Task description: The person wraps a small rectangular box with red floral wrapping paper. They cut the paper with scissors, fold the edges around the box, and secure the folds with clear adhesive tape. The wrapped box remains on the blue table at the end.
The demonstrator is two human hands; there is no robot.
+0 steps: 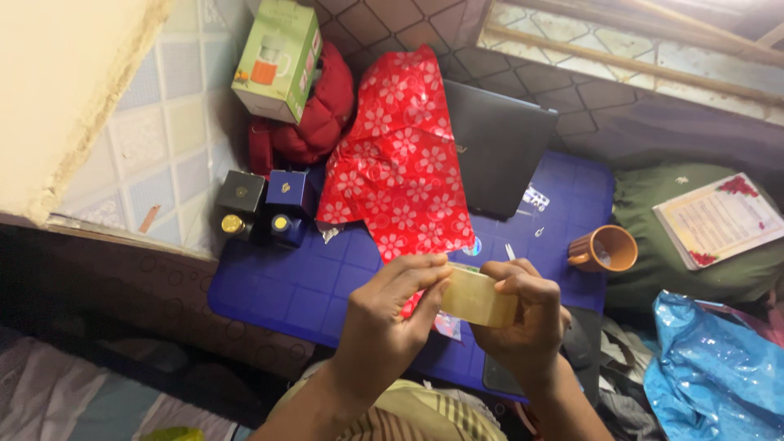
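Observation:
Both my hands hold a roll of clear tape [476, 297], yellowish in colour, above the near edge of a blue table [278, 286]. My left hand [385, 317] grips its left side, thumb and fingers pinching at the top rim. My right hand [523, 314] wraps around its right side. Just beyond the roll lies a bundle wrapped in red paper with white flowers [400, 155], stretching from the table's middle to its far edge.
A closed dark laptop [498, 147] lies behind the wrapped bundle. A brown mug [606, 249] stands at the table's right edge. Two small dark boxes with gold-topped jars [263, 206] sit at the left. A green carton [278, 59] rests on a red cushion. A blue plastic bag [710, 367] lies at the right.

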